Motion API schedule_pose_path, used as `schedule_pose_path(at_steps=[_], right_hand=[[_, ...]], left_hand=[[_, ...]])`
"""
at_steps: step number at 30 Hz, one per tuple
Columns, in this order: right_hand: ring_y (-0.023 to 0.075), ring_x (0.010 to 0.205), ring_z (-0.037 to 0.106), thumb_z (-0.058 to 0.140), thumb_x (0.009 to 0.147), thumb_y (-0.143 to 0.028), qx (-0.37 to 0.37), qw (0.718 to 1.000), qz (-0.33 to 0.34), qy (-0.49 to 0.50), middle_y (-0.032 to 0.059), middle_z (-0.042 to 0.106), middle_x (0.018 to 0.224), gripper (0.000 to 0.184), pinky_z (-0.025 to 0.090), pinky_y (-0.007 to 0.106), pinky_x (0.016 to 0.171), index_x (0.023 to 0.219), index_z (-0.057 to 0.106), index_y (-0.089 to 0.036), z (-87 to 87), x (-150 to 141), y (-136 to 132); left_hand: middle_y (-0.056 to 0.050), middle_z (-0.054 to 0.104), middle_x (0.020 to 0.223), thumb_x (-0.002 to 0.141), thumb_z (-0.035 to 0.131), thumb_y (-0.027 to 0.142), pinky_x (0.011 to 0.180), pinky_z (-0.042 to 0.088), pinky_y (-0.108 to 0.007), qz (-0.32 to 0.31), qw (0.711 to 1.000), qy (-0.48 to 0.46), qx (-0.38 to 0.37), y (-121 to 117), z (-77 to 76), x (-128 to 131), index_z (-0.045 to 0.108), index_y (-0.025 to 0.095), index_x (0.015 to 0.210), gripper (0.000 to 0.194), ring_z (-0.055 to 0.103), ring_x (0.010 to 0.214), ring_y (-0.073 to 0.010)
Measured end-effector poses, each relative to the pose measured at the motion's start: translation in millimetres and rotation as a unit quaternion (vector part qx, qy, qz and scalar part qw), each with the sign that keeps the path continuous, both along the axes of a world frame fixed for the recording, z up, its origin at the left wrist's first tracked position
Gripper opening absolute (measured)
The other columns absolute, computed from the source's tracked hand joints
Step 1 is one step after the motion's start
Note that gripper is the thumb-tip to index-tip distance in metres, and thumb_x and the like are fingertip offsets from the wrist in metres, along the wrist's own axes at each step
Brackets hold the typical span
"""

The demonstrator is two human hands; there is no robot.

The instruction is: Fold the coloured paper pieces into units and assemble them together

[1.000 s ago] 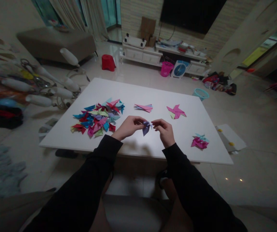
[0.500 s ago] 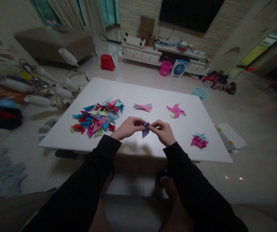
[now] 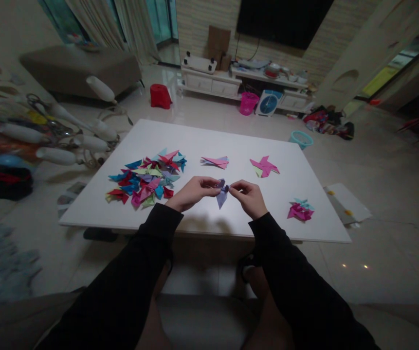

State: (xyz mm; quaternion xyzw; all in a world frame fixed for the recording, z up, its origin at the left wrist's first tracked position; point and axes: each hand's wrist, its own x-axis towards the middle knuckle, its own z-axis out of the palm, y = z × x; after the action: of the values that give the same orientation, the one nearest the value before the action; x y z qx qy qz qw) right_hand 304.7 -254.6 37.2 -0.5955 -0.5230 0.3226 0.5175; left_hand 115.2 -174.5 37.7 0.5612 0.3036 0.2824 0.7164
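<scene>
A purple folded paper piece (image 3: 222,198) is held up between my hands, above the near part of the white table (image 3: 180,133). My left hand (image 3: 194,192) pinches it from the left, thumb and fingers closed on its upper part. From the other side my right hand (image 3: 247,195) grips its right edge with thumb and fingertips. Left of my hands lies a heap of colourful origami pieces (image 3: 145,177). Beyond them rest a pink and lilac folded paper stack (image 3: 214,162) and a pink paper pinwheel (image 3: 265,166). Magenta and light blue folded papers (image 3: 300,211) lie at the right.
Past the table stand a red stool (image 3: 160,96), a pink bin (image 3: 248,103), a box fan (image 3: 268,103) and a light blue basket (image 3: 301,139). At the left, a lamp with white shades (image 3: 58,155) comes close to the table's edge.
My right hand moved in from slightly apart to grip the purple folded paper, and its fingers have since shifted a little. The paper's lower flap has turned slightly. My left hand stays about in place.
</scene>
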Motion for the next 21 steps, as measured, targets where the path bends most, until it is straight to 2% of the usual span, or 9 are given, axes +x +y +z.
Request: schedule_pose_path(at_steps=[3,8,10,12,15,18,21], right_hand=[[0.0161,0.066,0.060,0.078,0.071,-0.040,0.000,1.000,0.004,-0.002,0.0027,0.070,0.069,0.022,0.046,0.028,0.059,0.071,0.072,-0.018,1.3,-0.8,1.8],[0.0161,0.064,0.059,0.077,0.071,-0.040,-0.017,0.999,0.028,-0.018,0.0029,0.069,0.069,0.022,0.045,0.029,0.058,0.070,0.070,-0.019,0.3,-2.0,1.6],[0.0160,0.064,0.059,0.076,0.072,-0.040,-0.021,0.999,0.039,-0.023,0.0027,0.068,0.068,0.022,0.044,0.029,0.058,0.070,0.070,-0.019,-2.0,-0.2,0.7],[0.0161,0.064,0.059,0.074,0.073,-0.040,-0.021,0.998,0.044,-0.032,0.0026,0.068,0.068,0.021,0.043,0.028,0.058,0.071,0.069,-0.019,-5.0,4.5,-0.1],[0.0159,0.065,0.059,0.072,0.074,-0.037,-0.020,0.998,0.017,-0.062,0.0018,0.068,0.068,0.020,0.044,0.029,0.061,0.070,0.067,-0.019,-12.4,16.8,-1.6],[0.0148,0.064,0.056,0.069,0.073,-0.032,-0.030,0.993,-0.016,-0.112,-0.0007,0.064,0.064,0.015,0.044,0.028,0.064,0.068,0.064,-0.019,-24.8,33.7,-5.7],[0.0145,0.064,0.056,0.065,0.073,-0.028,-0.050,0.980,-0.041,-0.190,-0.0015,0.063,0.064,0.010,0.044,0.028,0.066,0.068,0.063,-0.020,-39.7,56.8,-14.0]], left_hand=[[-0.009,0.076,0.094,0.063,0.088,0.021,0.093,0.051,-0.038,-0.013,1.000,0.006,0.013,-0.9,0.9,1.0,0.076,0.012,0.098,0.038,0.068,0.089,-0.0186],[-0.008,0.074,0.089,0.064,0.087,0.026,0.094,0.050,-0.041,-0.039,0.998,0.038,0.034,-2.8,1.2,0.9,0.074,0.011,0.087,0.030,0.067,0.087,-0.0197],[-0.008,0.073,0.091,0.065,0.087,0.026,0.094,0.051,-0.041,-0.039,0.997,0.047,0.037,-3.5,0.4,0.3,0.074,0.012,0.093,0.035,0.067,0.088,-0.0202],[-0.008,0.072,0.093,0.066,0.087,0.028,0.091,0.053,-0.041,-0.040,0.997,0.060,0.026,-4.2,-0.6,-0.1,0.071,0.013,0.108,0.047,0.068,0.088,-0.0205],[-0.008,0.068,0.098,0.072,0.083,0.033,0.085,0.055,-0.039,-0.010,0.996,0.091,0.008,-4.6,-2.2,1.2,0.065,0.015,0.122,0.056,0.069,0.083,-0.0194],[-0.007,0.064,0.100,0.080,0.075,0.034,0.082,0.056,-0.037,0.046,0.992,0.120,0.016,-4.0,-3.0,6.3,0.063,0.015,0.117,0.043,0.070,0.076,-0.0172],[-0.006,0.063,0.098,0.083,0.069,0.030,0.077,0.055,-0.034,0.055,0.989,0.131,0.029,-4.3,-1.1,15.3,0.063,0.015,0.112,0.033,0.069,0.073,-0.0158]])
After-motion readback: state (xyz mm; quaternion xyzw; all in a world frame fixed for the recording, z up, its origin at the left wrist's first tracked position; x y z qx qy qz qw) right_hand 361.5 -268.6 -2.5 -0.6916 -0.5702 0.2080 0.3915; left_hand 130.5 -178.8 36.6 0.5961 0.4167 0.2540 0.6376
